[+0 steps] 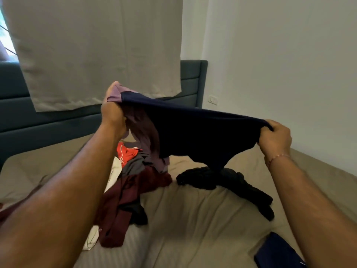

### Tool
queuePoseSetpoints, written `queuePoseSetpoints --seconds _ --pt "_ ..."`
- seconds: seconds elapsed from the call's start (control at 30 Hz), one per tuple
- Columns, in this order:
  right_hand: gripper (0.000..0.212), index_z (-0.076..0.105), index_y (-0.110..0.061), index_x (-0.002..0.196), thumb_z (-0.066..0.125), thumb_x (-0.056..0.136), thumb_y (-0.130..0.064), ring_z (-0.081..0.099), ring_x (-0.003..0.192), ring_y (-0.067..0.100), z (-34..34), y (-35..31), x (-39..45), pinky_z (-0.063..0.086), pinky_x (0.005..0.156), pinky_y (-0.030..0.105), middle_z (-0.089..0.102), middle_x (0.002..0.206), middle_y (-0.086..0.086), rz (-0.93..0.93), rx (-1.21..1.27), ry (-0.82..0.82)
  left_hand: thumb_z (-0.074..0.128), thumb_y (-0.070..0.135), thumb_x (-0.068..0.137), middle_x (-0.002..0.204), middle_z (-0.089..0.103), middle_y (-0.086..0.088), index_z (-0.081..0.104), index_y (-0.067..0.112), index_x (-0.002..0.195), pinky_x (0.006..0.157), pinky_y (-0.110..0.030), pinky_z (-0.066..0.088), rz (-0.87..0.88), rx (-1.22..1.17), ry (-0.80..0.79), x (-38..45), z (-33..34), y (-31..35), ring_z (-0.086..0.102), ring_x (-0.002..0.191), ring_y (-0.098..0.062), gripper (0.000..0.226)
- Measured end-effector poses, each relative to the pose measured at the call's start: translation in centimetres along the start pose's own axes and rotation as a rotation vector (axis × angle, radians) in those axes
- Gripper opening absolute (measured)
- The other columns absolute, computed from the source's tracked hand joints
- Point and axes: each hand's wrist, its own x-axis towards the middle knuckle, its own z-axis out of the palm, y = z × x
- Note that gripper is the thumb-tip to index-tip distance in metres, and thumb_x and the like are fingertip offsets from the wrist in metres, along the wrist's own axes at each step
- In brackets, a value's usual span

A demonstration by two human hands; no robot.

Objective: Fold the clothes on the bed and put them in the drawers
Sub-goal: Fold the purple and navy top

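A person's two bare arms reach forward over a bed (193, 219) covered in a tan sheet. Both hands are closed on a navy and purple garment (195, 132), stretched between them in mid-air at the centre of the frame. The left hand (112, 111) pinches the purple end, raised higher at centre left. The right hand (275, 137) grips the navy edge at centre right; a thin bracelet (278, 157) circles that wrist. Below the garment, a pile of clothes (131, 188), red, grey, maroon and white, lies on the bed. Just to its right lies a black garment (226, 182). A folded navy item (278, 252) sits at lower right. A beige curtain (96, 51) hangs above a blue-grey headboard (191, 82).
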Motion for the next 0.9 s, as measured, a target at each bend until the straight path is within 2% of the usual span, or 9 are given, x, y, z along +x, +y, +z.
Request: queuePoseSetpoints --seconds 0.1,0.17,0.2,0.23,0.37,0.5,0.6,0.7,0.9 --pt "0.044 0.077 -0.035 0.110 0.046 0.086 -0.016 0.070 0.095 0.022 -2.3 3.7 -4.5 0.057 0.086 0.038 0.076 0.097 -0.006 -0.109 -0.072 -0.023 0.054 0.019 0.100 0.093 0.069 -0.001 0.069 0.020 0.116 0.051 -0.034 0.053 0.281 0.299 0.010 -4.0 -5.3 -1.1 0.067 0.068 -0.025 0.022" --pt "0.044 0.076 -0.029 0.117 0.048 0.085 -0.018 0.069 0.093 0.028 -4.2 8.2 -8.7 0.047 0.081 0.031 0.077 0.100 0.004 -0.171 -0.265 -0.035 0.061 0.000 0.091 0.116 0.074 0.008 0.067 0.024 0.131 0.084 -0.036 0.061 0.447 0.559 -0.037 -9.1 -11.0 -3.5 0.072 0.100 -0.016 0.048" --pt "0.043 0.075 -0.026 0.119 0.051 0.086 -0.014 0.068 0.089 0.029 -5.0 10.9 -11.1 0.044 0.078 0.029 0.077 0.102 0.009 -0.170 -0.340 -0.050 0.066 -0.002 0.084 0.121 0.072 0.010 0.066 0.025 0.133 0.097 -0.025 0.054 0.492 0.747 -0.054 -11.9 -14.0 -4.9 0.068 0.107 -0.010 0.055" --pt "0.042 0.074 -0.025 0.122 0.054 0.089 -0.009 0.067 0.086 0.028 -5.7 13.5 -13.4 0.043 0.076 0.029 0.077 0.104 0.010 -0.152 -0.381 -0.090 0.067 0.003 0.079 0.120 0.072 0.008 0.067 0.024 0.133 0.099 -0.018 0.049 0.513 0.936 -0.063 -14.6 -17.0 -6.4 0.066 0.107 -0.009 0.058" --pt "0.040 0.069 -0.030 0.130 0.060 0.095 -0.012 0.067 0.091 0.026 -7.3 23.2 -22.7 0.054 0.072 0.035 0.074 0.114 0.005 0.011 -0.652 -0.409 0.060 0.017 0.064 0.099 0.076 -0.009 0.077 0.017 0.116 0.073 -0.042 0.056 0.322 1.545 -0.116 -24.1 -27.5 -12.1 0.071 0.084 -0.035 0.055" --pt "0.034 0.071 -0.032 0.125 0.060 0.095 -0.021 0.054 0.113 0.020 -9.5 28.6 -29.2 0.053 0.083 0.034 0.056 0.124 -0.004 0.034 -1.033 -0.636 0.078 0.020 0.074 0.087 0.074 0.002 0.076 0.031 0.102 0.066 -0.036 0.056 -0.045 1.874 -0.161 -31.3 -33.7 -14.7 0.071 0.077 -0.026 0.030" --pt "0.031 0.071 -0.040 0.118 0.063 0.089 -0.031 0.047 0.110 0.015 -10.5 29.4 -31.3 0.051 0.079 0.030 0.046 0.117 -0.009 -0.015 -1.203 -0.665 0.074 0.026 0.079 0.085 0.073 0.005 0.075 0.032 0.096 0.066 -0.035 0.057 -0.141 1.934 -0.076 -34.4 -36.3 -15.2 0.070 0.076 -0.024 0.018" --pt "0.035 0.069 -0.043 0.123 0.060 0.091 -0.034 0.051 0.108 0.014 -11.1 29.1 -32.1 0.044 0.076 0.027 0.052 0.116 -0.009 -0.076 -1.278 -0.709 0.074 0.026 0.081 0.089 0.073 0.003 0.078 0.032 0.098 0.067 -0.034 0.056 -0.178 1.945 0.023 -35.8 -37.2 -15.3 0.070 0.080 -0.026 0.018" --pt "0.036 0.069 -0.031 0.130 0.059 0.096 -0.027 0.062 0.108 0.019 -11.3 28.2 -33.1 0.046 0.082 0.026 0.061 0.126 -0.001 -0.049 -1.156 -0.805 0.062 0.024 0.095 0.103 0.065 -0.006 0.077 0.030 0.114 0.074 -0.039 0.056 -0.262 1.779 0.191 -36.6 -37.6 -14.5 0.064 0.087 -0.027 0.024"
